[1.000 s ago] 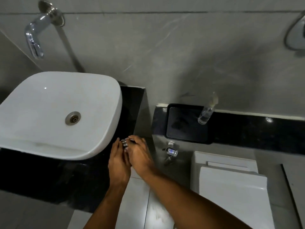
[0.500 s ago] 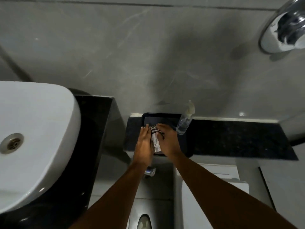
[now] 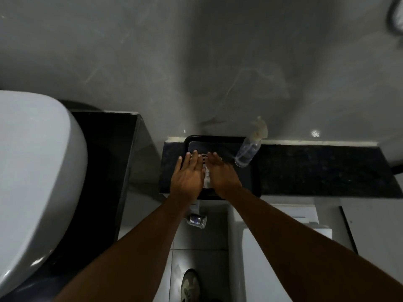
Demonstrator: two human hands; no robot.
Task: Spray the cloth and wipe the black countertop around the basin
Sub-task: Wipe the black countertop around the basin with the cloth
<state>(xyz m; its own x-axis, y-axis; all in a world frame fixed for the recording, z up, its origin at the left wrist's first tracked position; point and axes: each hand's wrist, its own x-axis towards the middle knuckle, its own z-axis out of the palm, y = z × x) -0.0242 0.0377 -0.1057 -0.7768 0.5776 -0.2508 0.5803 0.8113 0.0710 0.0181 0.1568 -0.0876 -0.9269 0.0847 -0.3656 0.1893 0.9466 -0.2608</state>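
Both the left hand [image 3: 187,177] and right hand [image 3: 222,175] lie flat, fingers extended, on the striped cloth [image 3: 206,171] in the black tray [image 3: 250,182] (spray bottle [image 3: 247,153] untouched beside it), so spraying and wiping the countertop [image 3: 102,162] apparently remain.

Black ledge [image 3: 316,171] carries a tray [image 3: 250,182]; bottle [image 3: 247,153] upright.

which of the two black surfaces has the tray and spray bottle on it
The low black ledge right of the basin, against the wall. The black countertop around the basin carries neither.
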